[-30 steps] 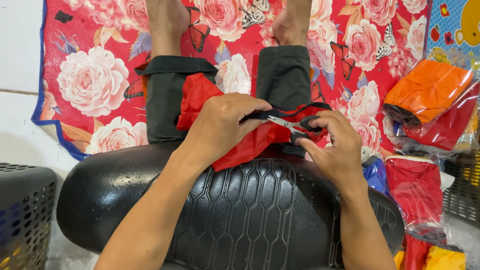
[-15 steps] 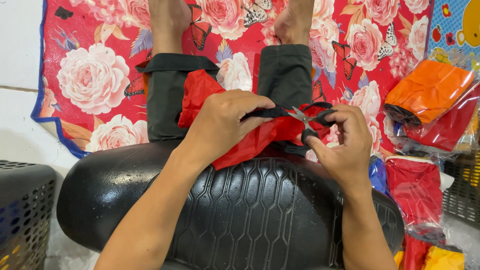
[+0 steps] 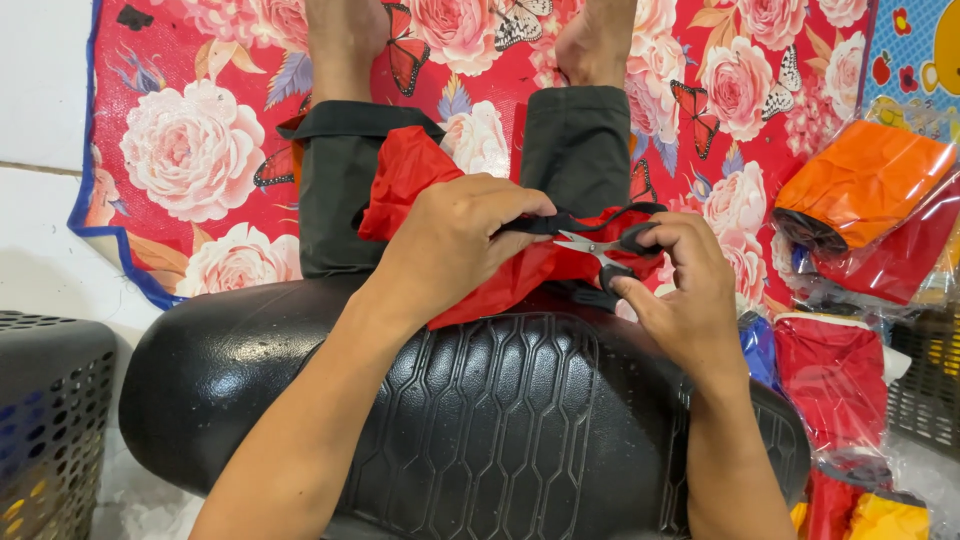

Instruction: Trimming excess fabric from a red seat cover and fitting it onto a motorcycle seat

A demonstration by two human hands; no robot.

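Left hand [image 3: 455, 245] gripping red fabric [image 3: 500, 285] edge, right hand [image 3: 680, 285] holding scissors [image 3: 600, 243], black seat [image 3: 480, 410] beneath.

Looks like a home workshop run on the floor: a red plastic mat printed with pink roses and butterflies [image 3: 200, 150] spread over pale floor tiles [image 3: 40, 120], clear bags of folded orange and red fabric [image 3: 860, 190] stacked at the right, and dark perforated plastic baskets [image 3: 50, 420] beside them.
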